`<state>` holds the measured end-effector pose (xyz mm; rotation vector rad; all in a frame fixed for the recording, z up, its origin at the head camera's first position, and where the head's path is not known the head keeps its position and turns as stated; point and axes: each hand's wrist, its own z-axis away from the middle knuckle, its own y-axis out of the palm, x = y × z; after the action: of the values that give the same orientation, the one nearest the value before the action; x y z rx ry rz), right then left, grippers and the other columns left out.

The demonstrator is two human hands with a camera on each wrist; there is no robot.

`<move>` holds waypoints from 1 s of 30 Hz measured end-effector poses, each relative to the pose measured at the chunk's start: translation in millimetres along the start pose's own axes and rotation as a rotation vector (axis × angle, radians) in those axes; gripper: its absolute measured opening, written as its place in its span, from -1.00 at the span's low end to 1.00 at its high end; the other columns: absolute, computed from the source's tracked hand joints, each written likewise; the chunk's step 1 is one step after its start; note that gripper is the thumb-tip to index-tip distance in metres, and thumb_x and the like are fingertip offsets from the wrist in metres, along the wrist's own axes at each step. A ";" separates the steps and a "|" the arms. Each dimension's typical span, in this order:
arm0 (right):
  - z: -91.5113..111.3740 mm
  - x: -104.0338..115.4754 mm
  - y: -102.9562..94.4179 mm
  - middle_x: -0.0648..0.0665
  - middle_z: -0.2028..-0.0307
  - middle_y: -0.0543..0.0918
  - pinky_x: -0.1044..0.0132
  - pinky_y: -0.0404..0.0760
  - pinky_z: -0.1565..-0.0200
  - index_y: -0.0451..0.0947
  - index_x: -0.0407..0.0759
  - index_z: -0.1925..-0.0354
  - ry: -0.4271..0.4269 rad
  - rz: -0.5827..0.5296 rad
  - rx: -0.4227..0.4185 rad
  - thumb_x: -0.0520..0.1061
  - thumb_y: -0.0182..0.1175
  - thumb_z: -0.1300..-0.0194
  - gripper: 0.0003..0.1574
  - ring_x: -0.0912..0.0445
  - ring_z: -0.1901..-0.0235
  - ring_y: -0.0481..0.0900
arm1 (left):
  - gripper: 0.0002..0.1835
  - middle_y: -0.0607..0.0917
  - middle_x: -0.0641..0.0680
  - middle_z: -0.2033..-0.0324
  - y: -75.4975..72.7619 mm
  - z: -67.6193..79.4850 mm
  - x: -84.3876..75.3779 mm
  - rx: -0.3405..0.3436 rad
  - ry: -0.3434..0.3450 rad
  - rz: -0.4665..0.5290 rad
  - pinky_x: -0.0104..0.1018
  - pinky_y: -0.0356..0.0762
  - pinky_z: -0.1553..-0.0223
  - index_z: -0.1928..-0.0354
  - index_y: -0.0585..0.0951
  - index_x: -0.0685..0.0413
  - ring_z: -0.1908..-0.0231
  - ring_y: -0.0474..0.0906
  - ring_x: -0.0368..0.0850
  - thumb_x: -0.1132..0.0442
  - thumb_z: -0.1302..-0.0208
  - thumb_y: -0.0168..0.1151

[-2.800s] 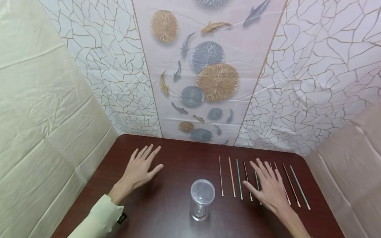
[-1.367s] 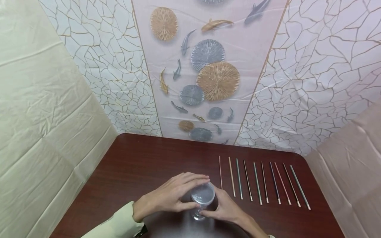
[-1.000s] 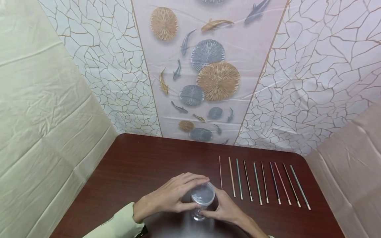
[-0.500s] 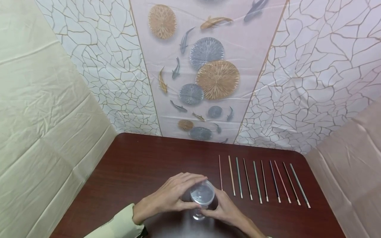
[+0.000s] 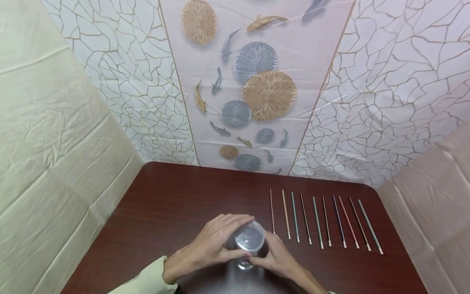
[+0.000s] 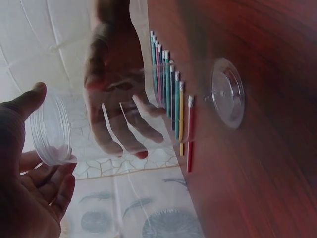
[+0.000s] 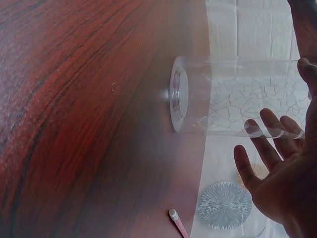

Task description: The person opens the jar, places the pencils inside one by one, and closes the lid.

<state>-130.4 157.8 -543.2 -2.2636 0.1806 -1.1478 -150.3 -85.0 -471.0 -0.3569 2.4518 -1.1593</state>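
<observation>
A clear plastic jar (image 7: 237, 96) stands upright on the dark red table, with its round base (image 6: 228, 94) on the tabletop. My left hand (image 5: 213, 241) grips the jar's ribbed clear lid (image 6: 52, 126) between thumb and fingers. On the other side, my right hand (image 5: 277, 255) holds the jar's upper body, its thumb at the front and fingers spread round the wall. Both thumbs meet near each other at the front in the head view. Through the clear wall, the right hand's fingers (image 6: 131, 134) show in the left wrist view.
Several thin pencils with white ends, among them a yellow pencil (image 5: 286, 214) and a red pencil (image 5: 349, 222), lie in a row on the table (image 5: 176, 196) right of the jar. Patterned cloth (image 5: 235, 114) hangs behind the table, and plain cloth (image 5: 84, 163) walls the left side.
Both hands, spread apart over the table at first, have come together and taken hold of the jar and its lid. Since then the left fingers have shifted slightly on the lid.
</observation>
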 end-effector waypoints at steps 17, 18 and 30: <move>0.6 -2.1 2.2 -0.05 0.02 0.79 0.09 0.71 -0.04 0.57 -0.20 -0.26 -0.013 -0.008 -0.015 -0.14 0.63 -0.04 -0.18 0.07 0.03 0.75 | -0.08 0.64 0.04 -0.25 19.1 5.4 -30.7 -0.187 -0.215 -0.042 -0.18 0.62 -0.15 -0.46 0.48 0.14 -0.14 0.61 -0.12 -0.15 -0.16 0.61; 0.5 -2.4 2.0 -0.05 0.02 0.79 0.09 0.71 -0.05 0.58 -0.21 -0.26 -0.014 -0.011 -0.013 -0.13 0.63 -0.05 -0.19 0.06 0.03 0.75 | -0.08 0.63 0.03 -0.25 19.7 5.4 -30.7 -0.189 -0.214 -0.042 -0.17 0.62 -0.15 -0.47 0.47 0.14 -0.15 0.61 -0.12 -0.15 -0.17 0.59; -1.7 -0.3 0.9 -0.09 -0.07 0.77 0.11 0.70 -0.11 0.49 -0.22 -0.39 -0.022 -0.066 0.006 -0.11 0.64 -0.07 -0.04 0.05 -0.03 0.73 | 0.08 0.53 0.07 -0.40 8.9 -0.2 -19.7 -0.090 -0.114 -0.016 -0.07 0.55 -0.26 -0.56 0.34 0.12 -0.29 0.52 -0.04 -0.19 -0.11 0.63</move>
<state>-131.8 156.4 -543.1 -2.2910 0.0947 -1.1550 -133.5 -71.5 -473.0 -0.4569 2.4109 -1.0083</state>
